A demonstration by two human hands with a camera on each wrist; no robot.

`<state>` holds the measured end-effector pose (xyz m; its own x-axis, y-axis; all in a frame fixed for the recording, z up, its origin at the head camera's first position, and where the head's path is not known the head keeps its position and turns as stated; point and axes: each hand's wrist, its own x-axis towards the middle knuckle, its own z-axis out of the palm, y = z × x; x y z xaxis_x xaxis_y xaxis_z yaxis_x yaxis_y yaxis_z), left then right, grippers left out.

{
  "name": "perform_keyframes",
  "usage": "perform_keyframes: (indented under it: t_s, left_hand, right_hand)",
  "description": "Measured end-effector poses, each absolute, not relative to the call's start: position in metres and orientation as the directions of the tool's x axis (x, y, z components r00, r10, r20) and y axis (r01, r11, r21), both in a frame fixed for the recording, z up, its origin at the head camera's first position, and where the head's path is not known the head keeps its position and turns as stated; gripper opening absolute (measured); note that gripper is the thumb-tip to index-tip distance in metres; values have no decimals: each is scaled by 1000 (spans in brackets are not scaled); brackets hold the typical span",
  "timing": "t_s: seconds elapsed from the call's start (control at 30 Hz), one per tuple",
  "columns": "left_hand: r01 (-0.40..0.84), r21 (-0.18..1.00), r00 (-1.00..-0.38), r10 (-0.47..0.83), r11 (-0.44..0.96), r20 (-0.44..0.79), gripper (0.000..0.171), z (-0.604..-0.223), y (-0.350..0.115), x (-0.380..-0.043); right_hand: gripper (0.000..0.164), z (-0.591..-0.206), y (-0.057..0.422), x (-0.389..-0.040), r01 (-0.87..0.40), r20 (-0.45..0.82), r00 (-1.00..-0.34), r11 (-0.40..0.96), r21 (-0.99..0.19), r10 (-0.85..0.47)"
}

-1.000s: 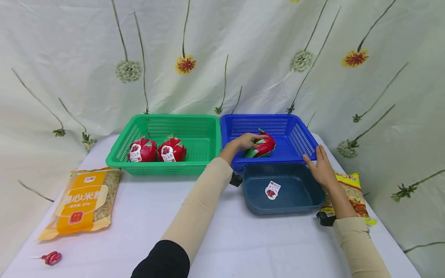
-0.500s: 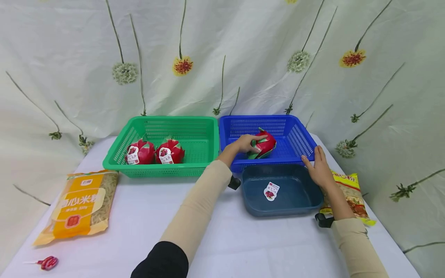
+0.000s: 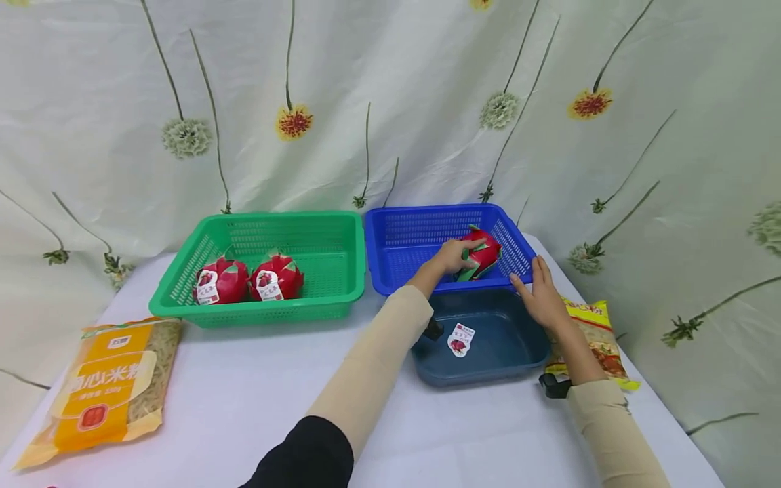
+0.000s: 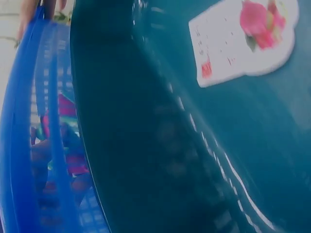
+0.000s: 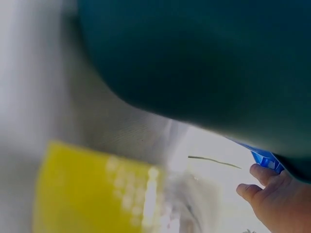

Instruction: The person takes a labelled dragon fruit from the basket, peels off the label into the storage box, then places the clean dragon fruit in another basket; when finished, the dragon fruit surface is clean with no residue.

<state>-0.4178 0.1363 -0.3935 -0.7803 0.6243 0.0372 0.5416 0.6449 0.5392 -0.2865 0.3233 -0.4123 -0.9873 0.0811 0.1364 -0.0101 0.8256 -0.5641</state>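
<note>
My left hand (image 3: 453, 260) holds a red and green dragon fruit (image 3: 487, 252) inside the blue basket (image 3: 396, 283), fingers spread over its left side. Through the basket's mesh in the left wrist view, the fruit (image 4: 68, 107) shows only in part. My right hand (image 3: 542, 298) touches the basket's front right corner with straight fingers, thumb apart. Directly in front of the basket stands a dark blue tub (image 3: 488, 369) with a dragon-fruit label (image 3: 460, 340) lying on its bottom.
At left, a green basket (image 3: 256, 313) bears two labelled dragon fruits (image 3: 276, 278). An orange noodle bag (image 3: 106, 390) lies on the white table (image 3: 244, 407). Beside my right forearm is a yellow food bag (image 3: 601, 339). A flowered curtain (image 3: 342, 54) hangs behind.
The dragon fruit and my left hand have shifted right within the blue basket. My right hand stays at its corner. The head view has turned right, so the scene slides left.
</note>
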Motion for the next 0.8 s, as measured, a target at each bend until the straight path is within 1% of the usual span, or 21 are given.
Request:
perform_keyframes:
  t_s: [0.3,0.53,0.7,0.8]
  left_hand:
    - [519,570,-792,609,637,42,63,-396,151,-415]
    - [477,606,-786,617,637,-30,60,-399,136,-412]
    - [475,643,-756,653,600,-52,59,-391,122,-409]
    - [511,649,-729,685,563,-21,60,-380,109,-406]
  right_hand:
    - [82,-414,324,-288,-15,151,-985,834,-552,82]
    - [84,-416,318,-287,-25,145,-987,838,-544,65]
    - [83,-413,319,-285,-24,159,-985,842,-539,73]
    - [82,-411,320,-283,-25,163,-983,833,-552,79]
